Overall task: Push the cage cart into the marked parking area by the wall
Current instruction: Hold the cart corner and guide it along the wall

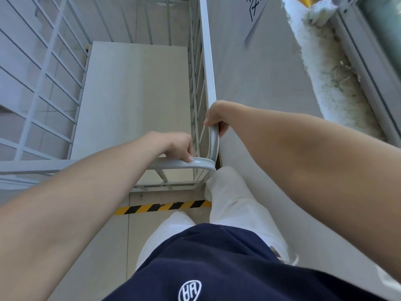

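Note:
The grey cage cart (54,68) stands right in front of me, its barred sides rising around a bare pale floor panel (134,98). My left hand (173,145) grips the near top rail close to the rounded corner. My right hand (216,116) grips the right side rail just past that same corner. A yellow-and-black striped floor marking (160,207) runs across the floor under the cart's near edge, in front of my legs. The cart's right side runs close along the grey wall (256,68).
The wall on the right carries dark handwritten marks (255,7) and ends in a rough white plastered strip (325,68) beside a metal window frame (368,61). My legs in white trousers (230,205) stand close behind the cart. Tiled floor shows through the left bars.

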`<state>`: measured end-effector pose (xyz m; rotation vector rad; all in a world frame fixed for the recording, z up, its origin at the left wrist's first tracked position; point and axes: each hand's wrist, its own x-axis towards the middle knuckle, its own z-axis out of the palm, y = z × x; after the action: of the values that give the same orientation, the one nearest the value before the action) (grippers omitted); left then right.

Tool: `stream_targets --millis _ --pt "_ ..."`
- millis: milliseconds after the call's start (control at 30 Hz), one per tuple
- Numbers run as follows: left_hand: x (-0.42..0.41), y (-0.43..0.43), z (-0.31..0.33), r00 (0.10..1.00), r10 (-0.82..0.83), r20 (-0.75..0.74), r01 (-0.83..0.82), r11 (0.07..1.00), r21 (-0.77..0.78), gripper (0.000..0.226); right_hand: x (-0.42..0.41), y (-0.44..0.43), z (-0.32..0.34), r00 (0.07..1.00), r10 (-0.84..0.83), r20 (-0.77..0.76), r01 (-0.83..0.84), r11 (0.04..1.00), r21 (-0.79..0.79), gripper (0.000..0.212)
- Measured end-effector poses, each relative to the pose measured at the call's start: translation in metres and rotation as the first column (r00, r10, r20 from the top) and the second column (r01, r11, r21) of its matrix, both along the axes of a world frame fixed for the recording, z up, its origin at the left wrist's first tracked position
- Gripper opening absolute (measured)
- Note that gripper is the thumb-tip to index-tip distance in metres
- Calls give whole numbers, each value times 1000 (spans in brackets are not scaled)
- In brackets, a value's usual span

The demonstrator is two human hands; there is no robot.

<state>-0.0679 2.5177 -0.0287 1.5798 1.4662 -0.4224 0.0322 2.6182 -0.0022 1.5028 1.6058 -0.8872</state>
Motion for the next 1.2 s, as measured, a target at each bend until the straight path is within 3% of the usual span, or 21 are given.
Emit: stream_targets --millis 67,133,233,333,600,800,1200 --pt "-2 7 -1 1000 7 -1 -7 1000 -8 15 0 4 -2 995 -57 -80 59 998 18 37" --pt "-2 12 3 1000 26 14 -26 999 -25 13 3 7 -5 999 4 -42 -3 1000 13 44" --pt "-2 19 2 997 54 50 -51 997 -63 13 2 14 -10 988 -92 -127 98 995 36 41" --pt "-2 19 1 997 56 50 -51 993 -105 14 3 13 -11 998 -51 -44 52 998 18 50" --pt "0 13 -1 997 61 46 -54 989 -136 16 4 16 -20 1000 -3 -28 1 998 -63 51" --pt "-1 7 -5 998 30 58 -26 998 -65 11 7 14 -22 998 37 -49 -38 999 -20 48" --pt "-5 7 -8 997 -15 76 16 1000 -12 12 9 10 -20 996 -41 -81 40 999 -11 44"
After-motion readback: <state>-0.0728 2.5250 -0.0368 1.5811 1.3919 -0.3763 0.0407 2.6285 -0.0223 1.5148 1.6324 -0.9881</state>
